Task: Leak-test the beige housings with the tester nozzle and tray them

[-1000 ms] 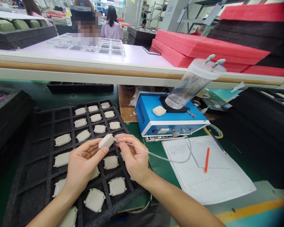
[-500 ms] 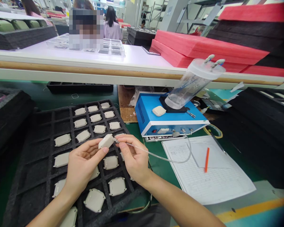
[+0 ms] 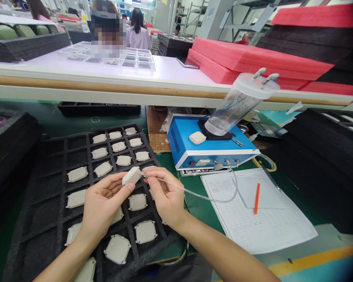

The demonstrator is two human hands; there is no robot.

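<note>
A beige watch case is pinched between the thumb and fingers of my left hand, above the foam tray. My right hand grips the end of a clear thin tube, whose small metal tip meets the right edge of the case. From there the tube loops to the front of a blue machine. Beneath both hands lies the black foam tray, with several similar beige cases in its compartments. My hands hide some of them.
A clear cylinder and another beige case stand on the machine. Papers with an orange stick lie at right. Red foam sheets are stacked on the shelf, and a person is beyond it.
Both hands, the case and the tube hold almost the same position. In the background, the person behind the shelf has shifted slightly.
</note>
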